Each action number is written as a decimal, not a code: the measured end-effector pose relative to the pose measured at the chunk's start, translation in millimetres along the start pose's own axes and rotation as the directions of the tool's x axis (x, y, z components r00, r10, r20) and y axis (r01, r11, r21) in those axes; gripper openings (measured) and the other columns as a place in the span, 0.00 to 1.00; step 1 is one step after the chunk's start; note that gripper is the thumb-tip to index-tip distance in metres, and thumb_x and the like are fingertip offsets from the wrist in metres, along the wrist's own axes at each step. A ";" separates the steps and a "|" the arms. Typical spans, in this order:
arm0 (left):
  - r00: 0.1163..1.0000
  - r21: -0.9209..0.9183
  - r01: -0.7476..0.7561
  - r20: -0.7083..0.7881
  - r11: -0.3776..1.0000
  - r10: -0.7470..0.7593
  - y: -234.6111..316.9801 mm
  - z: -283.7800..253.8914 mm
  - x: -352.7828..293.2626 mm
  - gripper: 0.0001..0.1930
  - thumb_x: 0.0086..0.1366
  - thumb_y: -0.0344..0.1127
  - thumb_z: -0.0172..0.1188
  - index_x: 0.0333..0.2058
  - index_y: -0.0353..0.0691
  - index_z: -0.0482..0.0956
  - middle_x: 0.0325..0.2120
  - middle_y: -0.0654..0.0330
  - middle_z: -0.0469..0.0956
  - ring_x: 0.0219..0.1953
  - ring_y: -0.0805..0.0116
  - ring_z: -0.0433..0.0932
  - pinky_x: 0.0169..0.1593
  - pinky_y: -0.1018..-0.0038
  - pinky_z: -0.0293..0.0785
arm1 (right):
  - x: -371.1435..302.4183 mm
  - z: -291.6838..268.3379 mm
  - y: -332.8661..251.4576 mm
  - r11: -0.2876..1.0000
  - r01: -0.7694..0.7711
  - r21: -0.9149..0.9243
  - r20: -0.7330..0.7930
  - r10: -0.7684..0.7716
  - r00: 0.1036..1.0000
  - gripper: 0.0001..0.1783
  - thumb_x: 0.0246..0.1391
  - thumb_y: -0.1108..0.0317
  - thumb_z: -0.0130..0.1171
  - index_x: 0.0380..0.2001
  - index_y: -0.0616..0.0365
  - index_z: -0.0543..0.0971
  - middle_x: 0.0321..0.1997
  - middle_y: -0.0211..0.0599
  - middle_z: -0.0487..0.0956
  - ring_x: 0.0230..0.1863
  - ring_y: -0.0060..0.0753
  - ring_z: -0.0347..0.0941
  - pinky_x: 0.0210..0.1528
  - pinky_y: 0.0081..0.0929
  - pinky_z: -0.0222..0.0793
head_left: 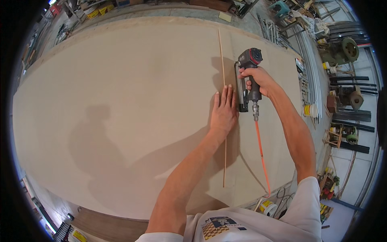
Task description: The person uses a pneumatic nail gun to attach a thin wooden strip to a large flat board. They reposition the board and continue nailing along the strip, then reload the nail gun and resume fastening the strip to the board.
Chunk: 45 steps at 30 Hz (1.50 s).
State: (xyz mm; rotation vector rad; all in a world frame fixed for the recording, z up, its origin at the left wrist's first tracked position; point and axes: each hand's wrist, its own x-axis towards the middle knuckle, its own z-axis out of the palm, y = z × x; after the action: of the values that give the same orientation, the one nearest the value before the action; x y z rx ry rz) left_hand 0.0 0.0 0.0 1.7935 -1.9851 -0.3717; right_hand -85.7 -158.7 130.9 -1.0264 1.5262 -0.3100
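Note:
A pneumatic nail gun [254, 76], black with a red ring, is gripped by its handle in my right hand [261, 80]. It is held just right of a thin wooden strip [221, 52] that runs from the far side of a large beige board [173, 60] toward me. An orange air hose [261, 149] leads from the metal coupling under the handle to the board's near edge. My left hand [224, 112] lies flat over the strip with fingers stretched out, beside the gun's magazine. Its palm hides part of the strip.
Metal tubes [312, 76] lie along the right of the board, beside a white and yellow bucket [310, 110]. Another bucket [267, 207] stands at the near edge. Machines [346, 50] line the right wall. A teal stool [279, 8] is at the far right.

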 end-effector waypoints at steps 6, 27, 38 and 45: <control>1.000 0.059 -0.007 -0.008 0.998 0.008 -32.8 -4.8 -8.6 0.37 0.69 0.46 0.53 0.72 0.35 0.58 0.76 0.52 0.52 0.78 0.56 0.48 0.77 0.53 0.46 | 16.7 19.8 16.0 0.996 -0.053 0.069 0.067 0.048 0.997 0.10 0.56 0.72 0.60 0.41 0.60 0.77 0.36 0.38 0.81 0.21 0.17 0.67 0.23 0.23 0.70; 1.000 0.032 -0.015 -0.027 0.999 0.016 -46.5 -14.2 21.6 0.35 0.71 0.42 0.51 0.72 0.34 0.57 0.75 0.51 0.53 0.78 0.55 0.48 0.77 0.52 0.45 | 5.1 31.7 8.2 0.988 -0.029 0.151 0.047 0.022 0.999 0.05 0.56 0.73 0.59 0.36 0.61 0.77 0.35 0.40 0.81 0.21 0.19 0.67 0.24 0.26 0.70; 0.998 0.081 -0.052 -0.032 0.995 0.055 -52.6 -11.2 40.1 0.32 0.71 0.40 0.51 0.71 0.34 0.61 0.75 0.50 0.54 0.78 0.55 0.48 0.76 0.52 0.47 | 2.7 30.4 3.4 0.991 -0.042 0.126 0.036 0.038 0.999 0.06 0.56 0.73 0.59 0.37 0.60 0.76 0.34 0.37 0.80 0.21 0.18 0.67 0.24 0.24 0.70; 0.998 0.041 -0.037 -0.054 0.998 0.040 -60.2 -9.0 51.0 0.33 0.70 0.39 0.52 0.71 0.32 0.60 0.75 0.49 0.53 0.78 0.54 0.48 0.77 0.50 0.46 | 13.6 29.0 7.3 0.991 -0.069 0.112 0.042 0.064 0.997 0.06 0.56 0.72 0.59 0.38 0.58 0.76 0.33 0.36 0.80 0.21 0.18 0.67 0.24 0.24 0.70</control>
State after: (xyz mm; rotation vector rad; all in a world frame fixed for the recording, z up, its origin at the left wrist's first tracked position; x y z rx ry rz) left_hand 53.5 -57.1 -13.7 1.7676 -1.9992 -0.2692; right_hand -61.3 -154.4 109.3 -0.8861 1.4877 -0.3246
